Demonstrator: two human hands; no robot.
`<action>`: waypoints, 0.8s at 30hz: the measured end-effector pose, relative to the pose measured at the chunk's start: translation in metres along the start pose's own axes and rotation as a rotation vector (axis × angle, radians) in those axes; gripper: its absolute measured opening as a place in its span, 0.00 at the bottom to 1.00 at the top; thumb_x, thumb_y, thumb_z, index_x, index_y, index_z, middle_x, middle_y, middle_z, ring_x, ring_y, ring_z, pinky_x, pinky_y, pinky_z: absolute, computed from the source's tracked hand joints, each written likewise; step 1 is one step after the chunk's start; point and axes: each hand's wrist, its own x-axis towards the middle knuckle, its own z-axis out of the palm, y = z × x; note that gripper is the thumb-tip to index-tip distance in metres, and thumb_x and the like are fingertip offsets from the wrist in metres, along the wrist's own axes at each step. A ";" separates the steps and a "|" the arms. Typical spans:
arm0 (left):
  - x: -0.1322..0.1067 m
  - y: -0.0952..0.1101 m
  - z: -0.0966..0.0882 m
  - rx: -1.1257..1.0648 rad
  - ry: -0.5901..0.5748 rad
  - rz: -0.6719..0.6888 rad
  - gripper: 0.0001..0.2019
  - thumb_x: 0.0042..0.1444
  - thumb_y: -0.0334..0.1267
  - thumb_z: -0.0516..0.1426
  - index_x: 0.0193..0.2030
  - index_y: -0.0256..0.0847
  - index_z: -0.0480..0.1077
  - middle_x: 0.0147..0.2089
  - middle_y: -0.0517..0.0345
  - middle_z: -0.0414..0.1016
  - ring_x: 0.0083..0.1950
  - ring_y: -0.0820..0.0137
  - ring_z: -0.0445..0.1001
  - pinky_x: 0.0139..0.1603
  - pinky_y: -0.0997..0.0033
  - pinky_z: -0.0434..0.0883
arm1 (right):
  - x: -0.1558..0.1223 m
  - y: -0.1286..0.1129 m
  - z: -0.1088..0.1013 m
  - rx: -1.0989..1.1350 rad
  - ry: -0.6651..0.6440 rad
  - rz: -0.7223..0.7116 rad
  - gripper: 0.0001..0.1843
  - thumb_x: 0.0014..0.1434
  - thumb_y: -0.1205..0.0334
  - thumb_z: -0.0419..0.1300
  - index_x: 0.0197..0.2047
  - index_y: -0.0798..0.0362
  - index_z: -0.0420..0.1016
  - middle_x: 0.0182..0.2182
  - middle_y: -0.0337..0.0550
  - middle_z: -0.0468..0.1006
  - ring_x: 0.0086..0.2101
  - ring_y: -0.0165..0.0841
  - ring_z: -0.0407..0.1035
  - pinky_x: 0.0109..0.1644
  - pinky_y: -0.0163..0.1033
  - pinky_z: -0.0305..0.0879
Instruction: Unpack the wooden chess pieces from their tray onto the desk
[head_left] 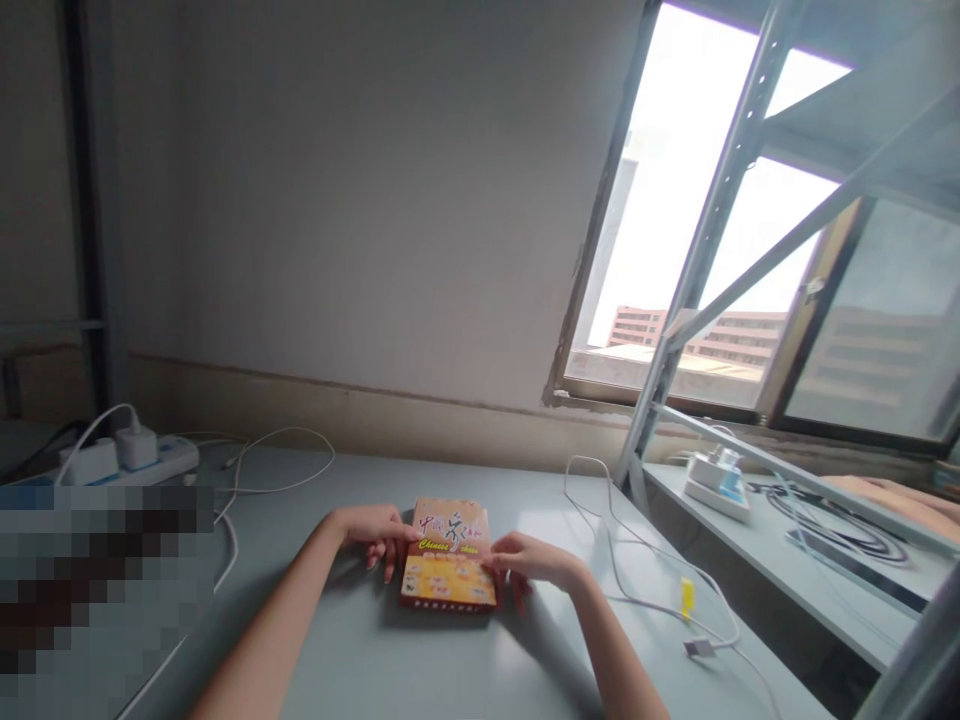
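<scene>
A red and yellow Chinese chess box [448,560] lies face up on the grey tabletop, its printed front turned towards me. My left hand [375,530] grips its left edge, one digit over the top face and the other fingers curled beside it. At the opposite edge, my right hand [536,562] pinches the box, fingertips on the cover and the rest bent down along the side. The lid looks closed. Whether the box's underside touches the table or is slightly raised, I cannot tell.
A white cable with a USB plug [699,648] and a yellow tag [687,598] runs along the right. Power strips stand at left [169,458] and right [718,497]. A metal frame post [705,235] rises at right before the window. A pixelated patch covers the lower left.
</scene>
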 end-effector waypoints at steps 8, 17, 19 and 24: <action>-0.001 0.002 0.001 -0.025 0.175 -0.049 0.27 0.33 0.63 0.57 0.19 0.35 0.67 0.10 0.62 0.60 0.11 0.79 0.53 0.14 0.76 0.49 | 0.009 0.004 0.002 -0.031 0.070 -0.030 0.24 0.51 0.41 0.53 0.33 0.56 0.70 0.24 0.40 0.74 0.17 0.23 0.64 0.16 0.28 0.44; 0.013 -0.008 0.000 0.008 0.465 0.052 0.27 0.33 0.64 0.56 0.23 0.37 0.61 0.11 0.69 0.54 0.11 0.79 0.52 0.13 0.77 0.47 | 0.025 0.010 0.006 0.001 0.207 -0.113 0.22 0.53 0.43 0.53 0.31 0.57 0.68 0.19 0.38 0.70 0.16 0.23 0.60 0.16 0.29 0.54; 0.016 -0.011 0.001 0.008 0.518 0.132 0.27 0.35 0.63 0.55 0.26 0.37 0.62 0.12 0.69 0.55 0.12 0.79 0.53 0.13 0.77 0.48 | 0.030 0.015 0.005 -0.015 0.259 -0.130 0.22 0.53 0.43 0.52 0.32 0.57 0.69 0.19 0.38 0.70 0.16 0.23 0.60 0.17 0.29 0.55; 0.027 -0.013 0.003 0.056 0.549 0.179 0.26 0.43 0.62 0.51 0.25 0.36 0.67 0.12 0.67 0.56 0.13 0.78 0.51 0.16 0.75 0.47 | 0.036 0.020 0.006 -0.128 0.392 -0.121 0.24 0.55 0.43 0.49 0.31 0.57 0.69 0.21 0.40 0.72 0.14 0.22 0.58 0.17 0.29 0.53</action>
